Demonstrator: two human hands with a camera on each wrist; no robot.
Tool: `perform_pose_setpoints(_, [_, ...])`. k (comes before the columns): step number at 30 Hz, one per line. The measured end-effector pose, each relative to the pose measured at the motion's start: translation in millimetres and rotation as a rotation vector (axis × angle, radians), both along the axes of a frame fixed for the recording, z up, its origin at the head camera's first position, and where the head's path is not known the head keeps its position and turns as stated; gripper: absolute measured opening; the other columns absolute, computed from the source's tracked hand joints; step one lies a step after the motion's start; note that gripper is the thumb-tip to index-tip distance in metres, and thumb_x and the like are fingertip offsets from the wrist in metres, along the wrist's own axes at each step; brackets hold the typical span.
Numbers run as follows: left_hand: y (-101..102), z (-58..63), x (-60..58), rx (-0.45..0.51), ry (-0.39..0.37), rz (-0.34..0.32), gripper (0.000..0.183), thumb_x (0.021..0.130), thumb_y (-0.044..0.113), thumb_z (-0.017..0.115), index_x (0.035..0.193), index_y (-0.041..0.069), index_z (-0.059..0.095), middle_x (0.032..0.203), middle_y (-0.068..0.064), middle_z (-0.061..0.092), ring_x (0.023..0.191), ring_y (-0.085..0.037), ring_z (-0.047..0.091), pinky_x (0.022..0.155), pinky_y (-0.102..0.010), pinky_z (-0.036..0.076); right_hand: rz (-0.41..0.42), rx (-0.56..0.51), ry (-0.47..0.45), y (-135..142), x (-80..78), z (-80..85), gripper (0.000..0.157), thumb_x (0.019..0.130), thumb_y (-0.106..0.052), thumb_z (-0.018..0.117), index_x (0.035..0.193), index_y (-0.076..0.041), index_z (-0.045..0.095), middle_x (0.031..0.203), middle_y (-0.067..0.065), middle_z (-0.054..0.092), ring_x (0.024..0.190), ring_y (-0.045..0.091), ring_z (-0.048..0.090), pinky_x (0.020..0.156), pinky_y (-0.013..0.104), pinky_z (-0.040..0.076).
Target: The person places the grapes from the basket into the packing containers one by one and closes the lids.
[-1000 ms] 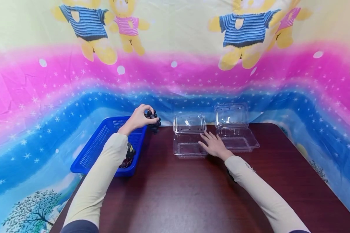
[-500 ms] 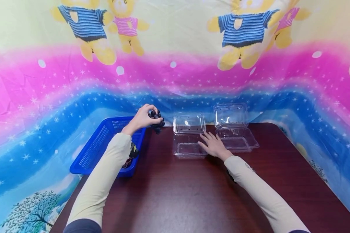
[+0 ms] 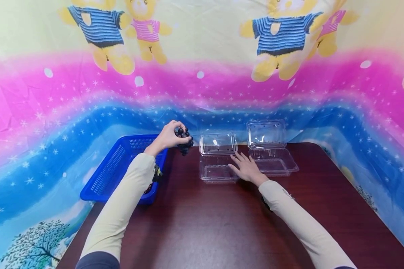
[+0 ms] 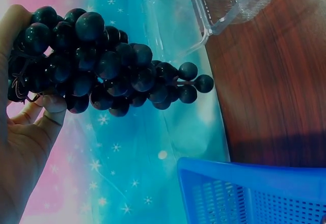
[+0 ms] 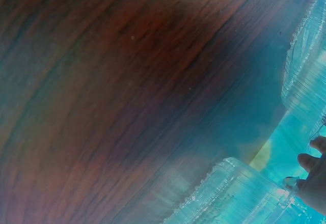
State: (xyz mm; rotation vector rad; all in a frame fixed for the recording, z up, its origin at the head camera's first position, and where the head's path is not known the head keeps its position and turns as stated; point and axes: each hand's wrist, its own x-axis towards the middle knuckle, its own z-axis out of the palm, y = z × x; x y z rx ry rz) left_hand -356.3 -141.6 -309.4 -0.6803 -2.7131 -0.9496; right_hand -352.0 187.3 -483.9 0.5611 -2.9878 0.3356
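Ideally, the left hand (image 3: 170, 136), its fingers pinching the grape bunch (image 4: 109, 66) in the air between blue basket (image 3: 146, 198) and clear box (image 3: 213, 172), squeezes lightly, while the right hand (image 3: 248, 169), fingers spread, steadies that box.

Black grapes (image 4: 108, 64); blue basket (image 3: 104, 179); red-brown grained table (image 3: 208, 220); snowflake-patterned backdrop (image 3: 202, 89)

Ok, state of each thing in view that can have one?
Bunch of round black grapes: held up, hanging
Left transparent plastic hinged box: open, nothing seen inside
Right transparent plastic hinged box: open, nothing seen inside
Blue rectangular perforated plastic basket: upright, partly hidden by the cream sleeve
Left hand: pinching the grapes
Right hand: fingers spread over the left box's right edge
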Motion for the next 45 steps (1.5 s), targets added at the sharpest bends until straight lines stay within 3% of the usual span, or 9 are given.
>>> perform_pose_setpoints(8, [6, -1.3, -1.7, -0.003, 0.025, -0.016, 0.032, 0.074, 0.036, 0.075, 0.087, 0.013, 0.057, 0.104, -0.007, 0.051, 0.095, -0.023, 0.048, 0.084, -0.041, 0.043, 0.001, -0.001, 0.012, 1, -1.5, -0.9, 0.064, 0.095, -0.057, 0.026, 0.146, -0.017, 0.030, 0.153, 0.011, 0.022, 0.139, 0.035, 0.019, 0.109, 0.058, 0.014])
perform_pose_setpoints(27, [19, -4.9, 0.7, -0.018, -0.003, -0.031, 0.032, 0.074, 0.037, 0.074, 0.088, 0.015, 0.056, 0.106, -0.006, 0.051, 0.100, -0.023, 0.047, 0.087, -0.042, 0.042, 0.003, -0.011, 0.020, -1, 0.8, -0.8, 0.065, 0.095, -0.057, 0.027, 0.144, -0.014, 0.033, 0.152, 0.013, 0.023, 0.138, 0.037, 0.020, 0.109, 0.059, 0.014])
perform_pose_setpoints(39, [28, -8.3, -1.1, -0.029, -0.001, -0.045, 0.031, 0.074, 0.040, 0.073, 0.087, 0.017, 0.056, 0.109, -0.005, 0.051, 0.102, -0.024, 0.045, 0.089, -0.044, 0.037, -0.009, -0.005, -0.022, -2, 5.0, 3.8, 0.062, 0.096, -0.055, 0.028, 0.146, -0.018, 0.028, 0.153, 0.011, 0.020, 0.140, 0.034, 0.017, 0.110, 0.057, 0.011])
perform_pose_setpoints(45, [35, -10.6, -2.4, -0.024, 0.007, -0.059, 0.030, 0.074, 0.038, 0.074, 0.087, 0.017, 0.056, 0.107, -0.005, 0.051, 0.101, -0.022, 0.047, 0.088, -0.041, 0.041, -0.012, -0.002, -0.021, -2, 4.0, 4.2, 0.062, 0.096, -0.055, 0.027, 0.146, -0.018, 0.028, 0.154, 0.010, 0.019, 0.140, 0.034, 0.016, 0.110, 0.057, 0.012])
